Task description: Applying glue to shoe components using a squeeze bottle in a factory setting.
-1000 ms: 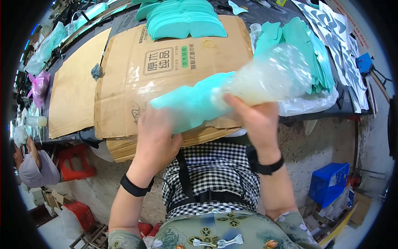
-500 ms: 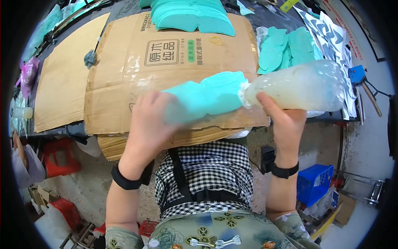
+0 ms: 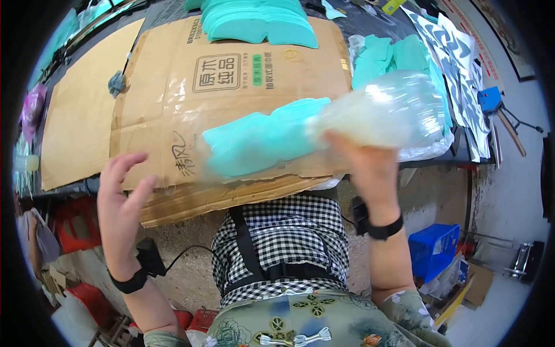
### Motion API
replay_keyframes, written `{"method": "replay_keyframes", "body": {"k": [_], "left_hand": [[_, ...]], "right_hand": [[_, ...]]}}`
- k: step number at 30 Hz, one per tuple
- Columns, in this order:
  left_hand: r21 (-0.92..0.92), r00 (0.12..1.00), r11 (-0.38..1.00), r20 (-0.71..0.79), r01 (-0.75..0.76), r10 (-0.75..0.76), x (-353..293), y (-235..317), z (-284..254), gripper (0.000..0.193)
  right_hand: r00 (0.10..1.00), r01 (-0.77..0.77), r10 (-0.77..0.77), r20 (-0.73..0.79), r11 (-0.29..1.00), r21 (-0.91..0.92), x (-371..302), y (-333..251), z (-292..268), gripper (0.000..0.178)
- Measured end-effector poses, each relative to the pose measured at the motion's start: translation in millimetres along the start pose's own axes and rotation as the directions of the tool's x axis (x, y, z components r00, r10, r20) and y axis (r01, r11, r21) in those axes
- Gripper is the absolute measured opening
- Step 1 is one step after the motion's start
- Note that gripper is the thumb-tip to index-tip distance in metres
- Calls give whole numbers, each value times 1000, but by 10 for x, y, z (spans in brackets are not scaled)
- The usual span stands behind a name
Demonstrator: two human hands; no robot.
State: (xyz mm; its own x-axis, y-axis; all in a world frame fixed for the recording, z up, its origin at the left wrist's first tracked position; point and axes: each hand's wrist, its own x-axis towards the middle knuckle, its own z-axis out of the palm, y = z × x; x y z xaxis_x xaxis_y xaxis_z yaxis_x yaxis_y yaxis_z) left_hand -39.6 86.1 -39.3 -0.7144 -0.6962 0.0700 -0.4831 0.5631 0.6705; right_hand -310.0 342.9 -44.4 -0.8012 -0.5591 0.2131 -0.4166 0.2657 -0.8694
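My right hand is wrapped round the lower side of a clear plastic bottle with milky liquid in it. The bottle lies nearly level and is smeared by motion. Its narrow end sits over the right end of a stack of turquoise wavy-edged pieces; whether they touch I cannot tell. That stack rests on a flat brown cardboard sheet. My left hand is off the stack, at the cardboard's front left edge, fingers apart with nothing in them.
A taller pile of turquoise pieces stands at the cardboard's far edge, near yellow rubber bands. More turquoise pieces lie at the right, beside black-and-white printed sheets. Another cardboard sheet covers the left. A blue crate stands below right.
My left hand has let go of the turquoise stack and moved left, its fingers spreading. The bottle in my right hand has shifted left, its narrow end now over the stack's right end.
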Motion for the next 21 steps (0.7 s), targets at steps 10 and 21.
{"method": "replay_keyframes", "body": {"k": [10,21], "left_hand": [[-308,998,951,40,-24,39,-88,-152,35,29],[-284,997,956,12,73,-73,63,-182,-529,32]], "right_hand": [[850,513,-509,134,858,10,-269,-268,968,48],[822,533,-531,206,845,51,-47,-595,1136,57]]}}
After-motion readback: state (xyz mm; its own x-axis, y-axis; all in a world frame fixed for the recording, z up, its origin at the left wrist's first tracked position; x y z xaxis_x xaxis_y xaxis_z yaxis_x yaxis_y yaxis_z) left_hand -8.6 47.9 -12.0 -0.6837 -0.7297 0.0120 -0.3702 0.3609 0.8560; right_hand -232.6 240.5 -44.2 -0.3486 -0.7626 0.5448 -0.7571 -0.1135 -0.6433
